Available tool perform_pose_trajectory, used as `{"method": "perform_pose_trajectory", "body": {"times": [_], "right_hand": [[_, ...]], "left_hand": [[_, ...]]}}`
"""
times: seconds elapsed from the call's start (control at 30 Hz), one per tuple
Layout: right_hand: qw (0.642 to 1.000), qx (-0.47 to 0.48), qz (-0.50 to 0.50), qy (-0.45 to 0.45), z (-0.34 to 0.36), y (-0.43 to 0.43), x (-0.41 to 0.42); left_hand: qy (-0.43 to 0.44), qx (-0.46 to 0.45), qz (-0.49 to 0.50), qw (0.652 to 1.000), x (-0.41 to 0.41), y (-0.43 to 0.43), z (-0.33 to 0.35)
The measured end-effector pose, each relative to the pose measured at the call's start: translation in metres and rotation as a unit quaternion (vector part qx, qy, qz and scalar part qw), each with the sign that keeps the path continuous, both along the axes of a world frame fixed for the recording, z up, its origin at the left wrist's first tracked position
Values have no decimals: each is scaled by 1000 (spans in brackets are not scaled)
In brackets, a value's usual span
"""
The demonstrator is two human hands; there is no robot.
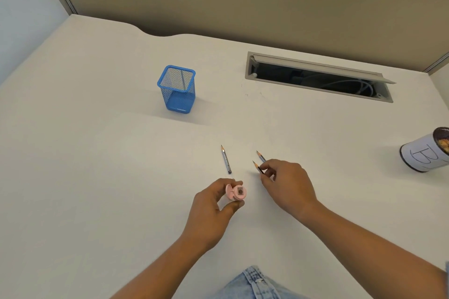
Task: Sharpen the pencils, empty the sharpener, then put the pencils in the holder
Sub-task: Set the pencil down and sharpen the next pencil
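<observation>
My left hand (pixel 213 209) holds a small pink sharpener (pixel 237 192) between thumb and fingers, its lid swung open and the dark hole facing up. My right hand (pixel 286 184) pinches a black pencil (pixel 257 166) near its middle, tip pointing up and left. A second pencil (pixel 261 156) lies on the desk just behind it, partly hidden by my fingers. A third pencil (pixel 226 160) lies alone on the desk, left of my right hand, tip pointing away. The blue mesh holder (pixel 177 90) stands upright and empty further back on the left.
A white desk (pixel 97 153) with a beige partition behind. An open cable slot (pixel 318 77) is cut into the desk at the back right. A white can with a handwritten label (pixel 427 153) stands at the right edge. Denim fabric (pixel 255 284) shows at the bottom.
</observation>
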State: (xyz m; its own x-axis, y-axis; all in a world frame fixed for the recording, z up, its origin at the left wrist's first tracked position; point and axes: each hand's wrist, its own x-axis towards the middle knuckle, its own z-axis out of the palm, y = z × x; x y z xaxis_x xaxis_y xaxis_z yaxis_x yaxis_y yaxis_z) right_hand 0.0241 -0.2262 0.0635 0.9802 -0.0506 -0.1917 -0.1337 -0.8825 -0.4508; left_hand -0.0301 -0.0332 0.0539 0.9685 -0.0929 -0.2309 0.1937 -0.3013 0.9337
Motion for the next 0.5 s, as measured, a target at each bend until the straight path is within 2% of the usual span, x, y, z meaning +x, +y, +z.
{"method": "perform_pose_trajectory", "body": {"times": [0.17, 0.5], "right_hand": [[999, -41, 26, 4, -8, 4, 13], [995, -87, 50, 4, -15, 5, 28]], "left_hand": [[0, 27, -24, 999, -1, -6, -15], [8, -17, 9, 1000, 0, -5, -25]]}}
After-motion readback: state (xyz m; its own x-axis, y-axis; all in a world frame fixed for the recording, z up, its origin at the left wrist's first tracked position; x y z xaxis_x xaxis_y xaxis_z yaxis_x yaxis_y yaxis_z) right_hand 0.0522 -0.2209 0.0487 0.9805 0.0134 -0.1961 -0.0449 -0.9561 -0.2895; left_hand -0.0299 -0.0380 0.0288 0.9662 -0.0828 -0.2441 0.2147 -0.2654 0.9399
